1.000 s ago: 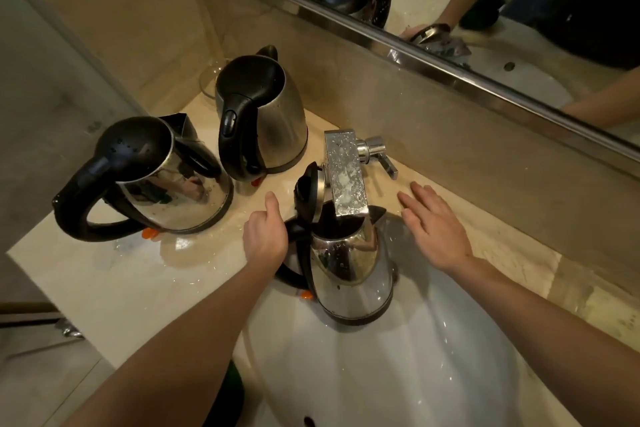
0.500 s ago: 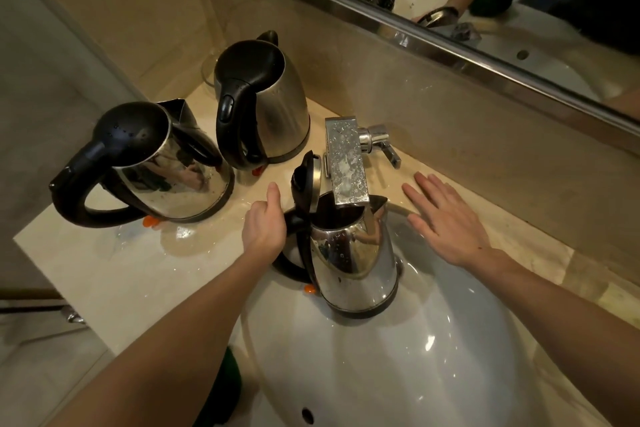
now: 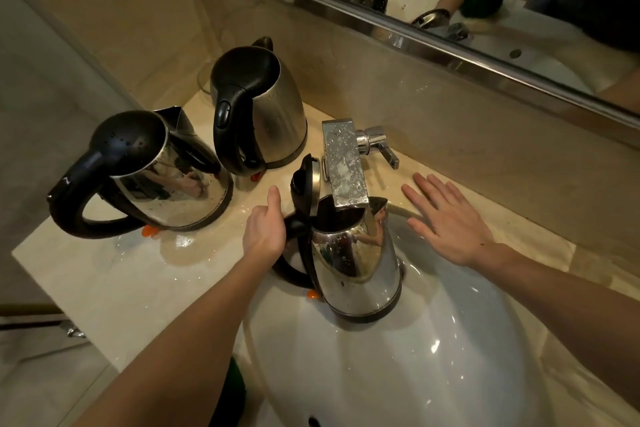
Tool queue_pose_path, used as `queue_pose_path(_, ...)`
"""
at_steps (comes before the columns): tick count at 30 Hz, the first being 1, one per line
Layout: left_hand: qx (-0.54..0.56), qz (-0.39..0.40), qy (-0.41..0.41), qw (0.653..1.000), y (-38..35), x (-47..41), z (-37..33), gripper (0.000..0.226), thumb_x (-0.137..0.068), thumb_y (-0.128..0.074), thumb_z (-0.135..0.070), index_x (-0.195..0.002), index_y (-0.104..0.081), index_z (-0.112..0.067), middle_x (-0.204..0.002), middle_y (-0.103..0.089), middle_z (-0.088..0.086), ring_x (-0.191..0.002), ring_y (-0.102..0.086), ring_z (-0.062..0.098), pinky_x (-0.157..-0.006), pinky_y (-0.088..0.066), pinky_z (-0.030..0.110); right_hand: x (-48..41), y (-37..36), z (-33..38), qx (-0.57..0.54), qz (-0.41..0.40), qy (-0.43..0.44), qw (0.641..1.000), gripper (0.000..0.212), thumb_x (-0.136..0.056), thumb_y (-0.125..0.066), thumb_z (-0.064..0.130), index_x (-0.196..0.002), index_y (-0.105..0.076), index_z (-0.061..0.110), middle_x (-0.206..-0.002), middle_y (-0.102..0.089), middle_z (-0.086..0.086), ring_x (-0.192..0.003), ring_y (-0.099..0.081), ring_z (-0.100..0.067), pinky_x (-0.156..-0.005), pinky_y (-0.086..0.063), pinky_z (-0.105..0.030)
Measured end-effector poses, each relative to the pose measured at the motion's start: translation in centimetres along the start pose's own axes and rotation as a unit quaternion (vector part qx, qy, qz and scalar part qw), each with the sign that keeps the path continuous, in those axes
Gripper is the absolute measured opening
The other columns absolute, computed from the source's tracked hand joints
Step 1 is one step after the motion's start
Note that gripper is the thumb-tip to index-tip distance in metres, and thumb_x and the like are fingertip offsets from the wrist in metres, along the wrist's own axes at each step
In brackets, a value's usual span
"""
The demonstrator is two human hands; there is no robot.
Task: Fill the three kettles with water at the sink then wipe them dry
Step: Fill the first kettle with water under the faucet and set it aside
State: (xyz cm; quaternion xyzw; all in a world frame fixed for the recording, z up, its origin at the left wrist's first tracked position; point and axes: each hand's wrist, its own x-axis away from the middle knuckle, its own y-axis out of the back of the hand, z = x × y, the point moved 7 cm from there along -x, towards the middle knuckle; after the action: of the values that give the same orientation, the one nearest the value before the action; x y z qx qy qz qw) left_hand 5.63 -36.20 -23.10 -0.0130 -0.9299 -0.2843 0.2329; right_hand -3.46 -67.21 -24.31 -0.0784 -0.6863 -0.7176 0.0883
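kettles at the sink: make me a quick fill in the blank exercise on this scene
1. The left hand grips the black ____ of the kettle at the sink.
2. That kettle's lid stands ____ beneath the faucet.
3. The right hand lies flat, fingers straight, holding ____.
4. The shiny kettle and the matte kettle stand with lids shut on the ____.
Missing words: handle; open; nothing; counter.

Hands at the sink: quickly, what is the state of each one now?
Left hand: closed around the black handle of the open-lidded kettle under the faucet.
Right hand: open, fingers straight, holding nothing.
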Motion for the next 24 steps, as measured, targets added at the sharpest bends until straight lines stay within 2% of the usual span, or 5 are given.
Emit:
queue_pose_path(6,-0.008,-0.002,-0.042,0.999,0.17,-0.40,-0.10,0.064,-0.100,-0.019,-0.061,-0.070,-0.041,-0.009,-0.072,-0.048,0.013,-0.072,-0.053,0.026,-0.078,-0.045,0.040,0.06,0.25,0.25,0.022,0.001,-0.001,1.000,0.069,-0.092,0.008,0.068,-0.153,0.011,0.035,-0.162,0.011,0.003,-0.149,0.011,-0.017,-0.122,0.001,-0.040)
queue_pose_path(14,0.021,0.079,-0.064,0.995,-0.11,0.23,0.01,0.069,-0.103,-0.021,-0.055,-0.072,-0.054,-0.004,-0.069,-0.058,0.015,-0.070,-0.059,0.025,-0.081,-0.049,0.042,0.03,0.13,0.28,0.035,0.001,0.002,0.999,0.073,-0.091,0.009,0.070,-0.154,0.007,0.034,-0.164,0.005,0.001,-0.150,0.008,-0.018,-0.121,-0.001,-0.041)
queue_pose_path(18,0.010,0.049,-0.082,0.995,-0.09,-0.09,-0.06,0.068,-0.105,-0.017,-0.050,-0.074,-0.057,-0.004,-0.069,-0.056,0.019,-0.069,-0.058,0.027,-0.078,-0.048,0.037,0.09,0.30,0.34,0.029,-0.008,0.005,1.000,0.073,-0.092,0.009,0.070,-0.154,0.002,0.033,-0.163,0.002,0.002,-0.150,0.003,-0.018,-0.120,-0.001,-0.040)
queue_pose_path(21,0.015,0.042,-0.083,0.996,-0.30,-0.47,0.28,0.072,-0.103,-0.016,-0.055,-0.072,-0.057,-0.005,-0.064,-0.053,0.018,-0.067,-0.059,0.032,-0.080,-0.049,0.041,0.03,0.27,0.23,0.019,-0.018,0.008,1.000,0.072,-0.092,0.008,0.069,-0.154,0.000,0.032,-0.163,-0.003,0.002,-0.150,-0.001,-0.019,-0.120,-0.002,-0.040)
queue_pose_path(24,0.026,0.013,-0.088,0.996,-0.17,-0.40,0.28,0.075,-0.102,-0.015,-0.059,-0.069,-0.055,-0.005,-0.062,-0.053,0.018,-0.068,-0.061,0.036,-0.080,-0.048,0.041,-0.03,-0.06,-0.01,0.014,-0.022,0.008,1.000,0.070,-0.092,0.009,0.068,-0.153,0.004,0.036,-0.163,0.002,0.004,-0.150,0.003,-0.016,-0.122,-0.001,-0.039)
